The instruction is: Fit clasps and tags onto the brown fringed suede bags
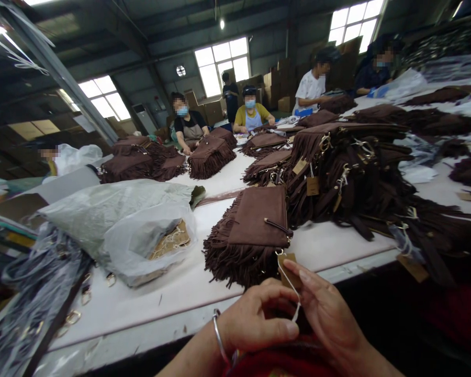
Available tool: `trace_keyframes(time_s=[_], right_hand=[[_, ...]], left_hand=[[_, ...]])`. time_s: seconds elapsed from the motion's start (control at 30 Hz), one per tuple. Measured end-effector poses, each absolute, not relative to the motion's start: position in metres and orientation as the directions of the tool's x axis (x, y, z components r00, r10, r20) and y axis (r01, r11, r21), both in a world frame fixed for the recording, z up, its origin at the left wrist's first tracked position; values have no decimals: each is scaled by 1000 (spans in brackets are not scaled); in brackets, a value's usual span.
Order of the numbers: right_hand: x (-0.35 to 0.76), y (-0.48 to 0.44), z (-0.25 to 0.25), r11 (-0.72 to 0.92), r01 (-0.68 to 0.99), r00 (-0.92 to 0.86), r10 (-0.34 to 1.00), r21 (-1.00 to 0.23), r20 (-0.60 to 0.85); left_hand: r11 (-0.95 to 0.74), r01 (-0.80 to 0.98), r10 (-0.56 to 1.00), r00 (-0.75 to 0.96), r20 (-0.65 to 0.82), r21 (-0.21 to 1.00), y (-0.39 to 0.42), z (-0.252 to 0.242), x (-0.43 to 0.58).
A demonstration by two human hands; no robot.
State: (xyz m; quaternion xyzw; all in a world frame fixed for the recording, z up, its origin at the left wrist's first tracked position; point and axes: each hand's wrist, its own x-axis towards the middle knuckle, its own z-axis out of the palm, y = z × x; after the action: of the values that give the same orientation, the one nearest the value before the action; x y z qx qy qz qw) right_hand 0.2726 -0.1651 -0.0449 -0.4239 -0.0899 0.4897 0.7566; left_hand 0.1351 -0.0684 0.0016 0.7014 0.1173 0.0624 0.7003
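We have a brown fringed bag (259, 214) lying flat on the white table (141, 309), near edge, fringe to the left and toward us, short zip strap on top. Brown tag (288, 268) at the bag's near right corner, just below a metal ring (279, 252). Right hand (329, 309) pinches the tag between thumb and fingers. Left hand (257, 317), bracelet (219, 335) on wrist, is half-curled beside it, thumb and fingers around the white string (291, 280); we can't tell if it grips the string. The string runs down from the ring past the tag. Right of the bag we see a big pile of bags (333, 162), several tagged. Left: a clear plastic bag (131, 246) with more tags (171, 241) inside, loose metal clasps (74, 317) near it. Co-workers sit across the table, more bags in front of them.
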Motion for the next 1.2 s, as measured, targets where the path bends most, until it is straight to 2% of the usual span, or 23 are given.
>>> trace_keyframes(time_s=[0.1, 0.2, 0.27, 0.37, 0.43, 0.5, 0.67, 0.8, 0.9, 1.0, 1.2], right_hand=[[268, -169, -48, 69, -691, 393, 871, -719, -295], [267, -176, -55, 17, -626, 328, 913, -779, -243], [271, -181, -58, 6, -509, 311, 934, -861, -178], [281, -188, -60, 16, -239, 302, 952, -971, -58], [287, -191, -59, 47, -114, 299, 954, -992, 11], [290, -192, -58, 51, -72, 311, 950, -996, 26], [291, -191, -58, -55, -181, 358, 926, -982, -118], [296, -182, -60, 43, -429, 522, 827, -902, -209], [298, -171, -59, 39, -556, 479, 831, -830, -282], [298, -160, -58, -22, -534, 365, 896, -845, -254], [295, -152, -55, -118, -449, 272, 926, -886, -261]], left_hand=[[94, 86, 204, 973, -104, 992, -75, 5, 139], [75, 158, 199, 965, -170, 985, -79, 11, 140], [23, 193, 230, 954, -193, 981, -78, 15, 139], [-27, 232, 292, 932, -214, 972, -75, 17, 137], [-71, 242, 308, 928, -210, 968, -73, 18, 137], [-116, 241, 316, 929, -194, 964, -70, 18, 137], [-142, 260, 423, 888, -179, 955, -67, 20, 136], [-42, 302, 460, 852, -250, 952, -68, 8, 133], [-37, 378, 571, 767, -291, 925, -68, -9, 136], [-60, 471, 716, 635, -291, 880, -69, -24, 143], [-92, 396, 712, 668, -217, 914, -71, -31, 158]])
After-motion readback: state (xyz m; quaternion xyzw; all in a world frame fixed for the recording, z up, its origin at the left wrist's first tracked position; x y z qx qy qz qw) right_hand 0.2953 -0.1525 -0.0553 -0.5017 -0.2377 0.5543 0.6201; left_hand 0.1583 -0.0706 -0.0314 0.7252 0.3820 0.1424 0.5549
